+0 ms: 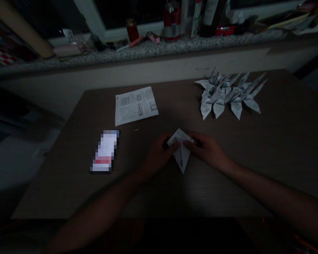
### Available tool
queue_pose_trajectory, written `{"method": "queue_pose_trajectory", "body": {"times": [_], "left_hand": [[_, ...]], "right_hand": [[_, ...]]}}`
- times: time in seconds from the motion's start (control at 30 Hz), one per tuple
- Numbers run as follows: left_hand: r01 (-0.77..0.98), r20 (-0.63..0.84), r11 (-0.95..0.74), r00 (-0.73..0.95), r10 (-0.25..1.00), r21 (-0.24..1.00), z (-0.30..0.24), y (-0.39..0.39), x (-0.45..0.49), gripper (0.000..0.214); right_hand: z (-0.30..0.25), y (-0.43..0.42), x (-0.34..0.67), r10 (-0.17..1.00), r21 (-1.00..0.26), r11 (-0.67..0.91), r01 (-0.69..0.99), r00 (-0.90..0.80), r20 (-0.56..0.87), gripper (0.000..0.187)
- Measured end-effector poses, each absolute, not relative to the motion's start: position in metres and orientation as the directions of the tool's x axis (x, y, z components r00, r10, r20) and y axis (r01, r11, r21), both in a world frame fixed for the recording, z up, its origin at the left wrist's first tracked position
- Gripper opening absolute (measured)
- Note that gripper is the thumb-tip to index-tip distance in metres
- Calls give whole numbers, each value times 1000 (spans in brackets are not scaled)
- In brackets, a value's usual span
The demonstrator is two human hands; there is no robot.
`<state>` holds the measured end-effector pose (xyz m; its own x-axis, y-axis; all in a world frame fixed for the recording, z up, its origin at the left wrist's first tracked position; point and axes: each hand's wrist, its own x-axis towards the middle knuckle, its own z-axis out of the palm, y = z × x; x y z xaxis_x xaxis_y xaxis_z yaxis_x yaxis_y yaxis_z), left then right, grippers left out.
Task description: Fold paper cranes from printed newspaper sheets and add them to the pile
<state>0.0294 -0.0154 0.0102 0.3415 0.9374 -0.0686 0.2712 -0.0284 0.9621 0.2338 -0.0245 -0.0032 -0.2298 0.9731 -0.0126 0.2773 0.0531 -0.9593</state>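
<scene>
The folded paper [183,157] is on the near side of the table [241,148], to the right of the phone [105,151], about level with it, its longer point aimed back toward the person. The left hand [159,151], on the side nearer the phone, is curled mostly closed, its thumb laid on the printed face by the upper left edge; the right hand [208,147], on the side farther from the phone, mirrors it, thumb flat near the upper right edge. Both appear to pinch the paper lightly, though the fingers behind it are largely hidden and how hard they press I cannot tell. The paper should weigh next to nothing and feel crisp rather than floppy — stiffer where layers stack, thin and easily torn or crushed at the tips. It looks like ordinary printed stock, so slipping seems a small worry; layers sliding out of line would be the larger one. The side corners, where the thumbs are, seem the best hold, with light pressure along the creases and none on the points. Beyond the phone and slightly right lies a flat printed sheet [136,106]; far to the phone's right sits a cluster of pointed paper shapes [219,94] — delicate too, by the look of their thin spikes.
</scene>
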Motion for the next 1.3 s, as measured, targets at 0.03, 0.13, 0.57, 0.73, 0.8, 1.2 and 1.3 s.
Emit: {"method": "queue_pose_trajectory", "body": {"times": [0.03, 0.13, 0.57, 0.73, 0.8, 1.2, 1.3], "left_hand": [[270, -66, -30, 340, 938, 962, 10, -15, 30, 22], [282, -46, -55, 342, 939, 958, 8, -14, 30, 19], [269, -54, -42, 342, 938, 962, 8, -17, 30, 15], [194, 0, -80, 380, 925, 978, 8, -16, 30, 26], [182, 5, -82, 387, 922, 980, 8, -16, 30, 27], [187, 32, -114, 392, 919, 976, 9, -18, 33, 26], [196, 42, -130, 399, 916, 972, 10, -18, 33, 23]], "right_hand": [[-3, -25, 234, 974, -958, 61, 281, -227, -5, 23], [-3, -25, 234, 975, -951, 81, 297, -222, 13, 22], [-1, -26, 233, 974, -952, 85, 296, -227, 17, 24], [2, -26, 235, 976, -943, 87, 322, -219, 15, 24], [3, -27, 235, 978, -942, 83, 325, -207, 15, 25], [4, -29, 231, 980, -958, 85, 274, -196, 31, 16], [3, -30, 231, 977, -956, 91, 280, -209, 32, 15]]}}
